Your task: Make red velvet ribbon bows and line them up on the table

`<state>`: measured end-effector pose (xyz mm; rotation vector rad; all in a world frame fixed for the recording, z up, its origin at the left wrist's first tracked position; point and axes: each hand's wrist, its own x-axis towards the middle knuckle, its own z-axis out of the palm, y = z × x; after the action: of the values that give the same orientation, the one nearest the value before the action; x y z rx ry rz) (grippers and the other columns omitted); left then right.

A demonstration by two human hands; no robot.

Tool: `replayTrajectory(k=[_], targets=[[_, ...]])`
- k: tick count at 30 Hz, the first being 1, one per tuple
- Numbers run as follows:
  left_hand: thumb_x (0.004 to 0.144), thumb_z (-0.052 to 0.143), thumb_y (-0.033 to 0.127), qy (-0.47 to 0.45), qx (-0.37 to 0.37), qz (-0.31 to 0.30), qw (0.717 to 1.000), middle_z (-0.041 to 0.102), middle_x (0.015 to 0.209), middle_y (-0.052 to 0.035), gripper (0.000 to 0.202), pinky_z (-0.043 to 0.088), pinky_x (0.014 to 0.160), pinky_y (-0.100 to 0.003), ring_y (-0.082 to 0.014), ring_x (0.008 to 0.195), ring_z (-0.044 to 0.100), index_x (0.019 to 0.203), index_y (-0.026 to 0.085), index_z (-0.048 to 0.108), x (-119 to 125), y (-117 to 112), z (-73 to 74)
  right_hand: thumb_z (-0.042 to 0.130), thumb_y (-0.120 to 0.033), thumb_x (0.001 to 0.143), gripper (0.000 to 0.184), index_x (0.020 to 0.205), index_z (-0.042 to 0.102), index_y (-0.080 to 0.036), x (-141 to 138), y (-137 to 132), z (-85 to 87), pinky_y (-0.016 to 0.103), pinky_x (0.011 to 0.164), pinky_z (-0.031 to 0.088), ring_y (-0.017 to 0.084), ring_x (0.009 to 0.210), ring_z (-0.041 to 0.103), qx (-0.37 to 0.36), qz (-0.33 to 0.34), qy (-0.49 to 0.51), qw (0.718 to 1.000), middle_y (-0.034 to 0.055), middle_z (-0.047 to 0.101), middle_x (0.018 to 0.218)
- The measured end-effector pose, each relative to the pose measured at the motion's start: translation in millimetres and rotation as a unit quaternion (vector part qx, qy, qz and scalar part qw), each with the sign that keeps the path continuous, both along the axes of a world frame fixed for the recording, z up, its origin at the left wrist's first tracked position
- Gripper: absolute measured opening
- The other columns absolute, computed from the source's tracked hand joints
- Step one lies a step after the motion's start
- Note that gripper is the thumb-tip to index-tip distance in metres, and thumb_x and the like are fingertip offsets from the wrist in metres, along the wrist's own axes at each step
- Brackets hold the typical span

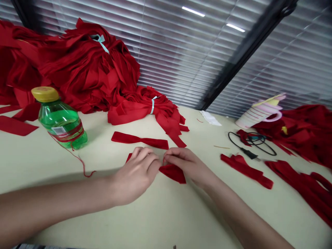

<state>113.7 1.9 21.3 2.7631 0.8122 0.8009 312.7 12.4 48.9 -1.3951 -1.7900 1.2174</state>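
Note:
My left hand (137,176) is closed over the middle of a red fabric strip (174,173); its fingertips are turned away and hidden. One end of that strip sticks out to the right, and a small corner shows behind the knuckles. Close beside it, my right hand (185,162) pinches a short red thread (164,160) at the gathered middle of the strip. Just beyond both hands lies another red strip (140,140), narrowed at its middle. To the left, a green plastic bottle (62,121) with a yellow cap has red thread wound round it, with a loose tail on the table.
Big heaps of red fabric (85,69) and a tied bundle (147,107) stand along the window blinds (166,45). At right are a striped mug (256,114), a black cable (249,152), red strips (246,171) and more red fabric (308,131) on the pale table (160,221).

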Motion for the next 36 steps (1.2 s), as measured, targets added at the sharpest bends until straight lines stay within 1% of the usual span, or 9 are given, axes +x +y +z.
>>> replayTrajectory(k=[5, 9, 14, 18, 22, 26, 28, 32, 36], targets=[[0.097, 0.039, 0.017, -0.072, -0.066, 0.07, 0.993, 0.059, 0.092, -0.0075, 0.013, 0.044, 0.079, -0.041, -0.0226, 0.089, 0.049, 0.093, 0.015, 0.052, 0.1, 6.2, 8.0, 0.06, -0.045, 0.074, 0.027, 0.075, 0.063, -0.018, 15.6, 10.6, -1.2, 0.026, 0.053, 0.042, 0.013, 0.058, 0.054, -0.058, -0.081, 0.076, 0.992, 0.0011, 0.06, 0.067], [0.094, 0.044, 0.016, -0.101, -0.114, 0.116, 0.981, 0.06, 0.086, -0.0045, 0.009, 0.047, 0.073, -0.037, -0.0201, 0.083, 0.054, 0.09, 0.016, 0.052, -1.7, 14.5, 7.9, 0.067, -0.041, 0.068, 0.024, 0.067, 0.064, -0.017, 19.4, 15.4, -4.4, 0.025, 0.047, 0.036, 0.011, 0.051, 0.047, -0.076, -0.11, 0.101, 0.986, -0.0002, 0.056, 0.059], [0.09, 0.047, 0.015, -0.095, -0.143, 0.156, 0.973, 0.062, 0.082, -0.0047, 0.009, 0.047, 0.068, -0.036, -0.021, 0.079, 0.056, 0.086, 0.016, 0.055, -2.9, 21.5, 3.8, 0.066, -0.033, 0.07, 0.018, 0.062, 0.061, -0.018, 25.1, 19.0, 0.7, 0.027, 0.055, 0.039, 0.012, 0.057, 0.048, 0.006, -0.187, 0.145, 0.972, 0.0004, 0.056, 0.062], [0.089, 0.047, 0.012, -0.052, -0.148, 0.138, 0.978, 0.061, 0.077, -0.0039, 0.012, 0.047, 0.065, -0.034, -0.0197, 0.073, 0.056, 0.08, 0.016, 0.055, -2.1, 14.3, 2.9, 0.058, -0.031, 0.075, 0.015, 0.065, 0.052, -0.021, 32.6, 21.0, 9.3, 0.029, 0.054, 0.04, 0.011, 0.057, 0.05, 0.078, -0.233, 0.195, 0.95, 0.0033, 0.062, 0.079], [0.09, 0.044, 0.011, 0.002, -0.109, 0.101, 0.989, 0.06, 0.082, -0.0092, 0.015, 0.044, 0.075, -0.044, -0.0255, 0.083, 0.054, 0.083, 0.012, 0.057, -0.2, 4.4, 5.1, 0.054, -0.031, 0.077, 0.014, 0.068, 0.05, -0.021, 25.7, 14.8, 13.4, 0.031, 0.056, 0.046, 0.016, 0.067, 0.061, 0.098, -0.188, 0.192, 0.958, 0.0059, 0.065, 0.082], [0.091, 0.04, 0.009, 0.031, -0.073, 0.069, 0.994, 0.059, 0.081, -0.01, 0.02, 0.041, 0.076, -0.045, -0.026, 0.083, 0.051, 0.081, 0.012, 0.057, 0.8, 3.0, 6.8, 0.058, -0.029, 0.082, 0.014, 0.071, 0.061, -0.02, 4.0, 0.4, 8.2, 0.035, 0.068, 0.05, 0.021, 0.085, 0.062, 0.13, -0.123, 0.12, 0.977, 0.0085, 0.064, 0.092], [0.091, 0.04, 0.01, 0.033, -0.066, 0.058, 0.996, 0.058, 0.08, -0.0097, 0.02, 0.041, 0.076, -0.044, -0.0256, 0.082, 0.052, 0.08, 0.012, 0.057, 1.1, 3.9, 6.1, 0.06, -0.027, 0.082, 0.012, 0.072, 0.063, -0.02, -4.9, -5.1, 3.7, 0.037, 0.074, 0.05, 0.024, 0.098, 0.058, 0.186, -0.103, 0.065, 0.975, 0.0099, 0.06, 0.102], [0.09, 0.046, 0.01, 0.006, -0.076, 0.038, 0.996, 0.06, 0.085, -0.0074, 0.012, 0.043, 0.079, -0.043, -0.0243, 0.085, 0.055, 0.089, 0.015, 0.057, 2.0, 6.3, 0.3, 0.053, -0.018, 0.086, 0.013, 0.079, 0.064, -0.019, -11.9, -9.5, -3.7, 0.039, 0.076, 0.049, 0.023, 0.098, 0.054, 0.37, -0.001, -0.122, 0.921, 0.0127, 0.048, 0.114], [0.085, 0.051, 0.006, -0.047, -0.105, 0.046, 0.992, 0.06, 0.083, -0.0021, 0.013, 0.046, 0.075, -0.038, -0.0206, 0.081, 0.056, 0.087, 0.018, 0.047, 3.8, 8.1, -8.3, 0.049, -0.012, 0.086, 0.017, 0.077, 0.062, -0.018, -12.1, -12.6, -6.2, 0.04, 0.078, 0.047, 0.025, 0.107, 0.05, 0.395, 0.046, -0.184, 0.899, 0.0137, 0.043, 0.12]])
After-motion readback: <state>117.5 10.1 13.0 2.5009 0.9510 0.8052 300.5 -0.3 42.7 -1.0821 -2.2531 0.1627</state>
